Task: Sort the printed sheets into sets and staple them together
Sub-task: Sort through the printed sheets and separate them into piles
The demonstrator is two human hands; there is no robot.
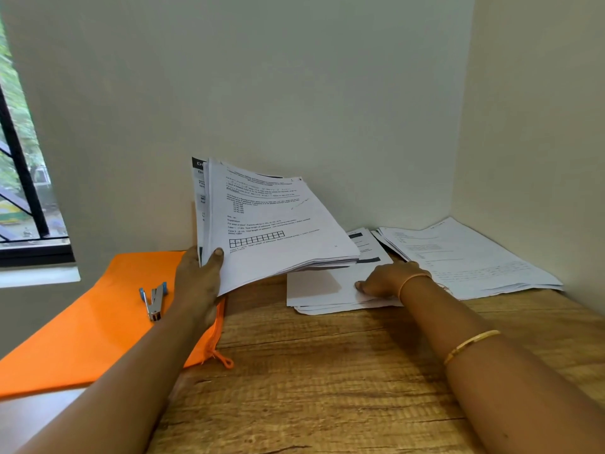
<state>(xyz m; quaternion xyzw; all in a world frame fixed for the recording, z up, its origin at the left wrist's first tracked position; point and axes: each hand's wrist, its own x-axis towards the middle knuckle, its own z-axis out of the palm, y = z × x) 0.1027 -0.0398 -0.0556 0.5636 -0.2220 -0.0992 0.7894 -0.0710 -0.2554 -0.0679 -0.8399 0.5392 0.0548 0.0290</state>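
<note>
From the head view, the left hand (pixel 196 276) had its grip closed on a thick stack of printed sheets (pixel 275 224), thumb on top, holding it tilted above the wooden surface (pixel 327 371). The right hand (pixel 389 278) rested with a slack, open grip on a low pile of sheets (pixel 320 290) just under the stack. A second pile (pixel 474 257) lay in the right corner. The stapler (pixel 154 298) sat on an orange pouch (pixel 91 322) left of the left hand.

Wood-grain worktop (pixel 327 371): orange pouch (pixel 82 339) left of the left grip (pixel 196 276), paper stack (pixel 327 290) under the right grip (pixel 386 280), second stack (pixel 474 257) right of it.
</note>
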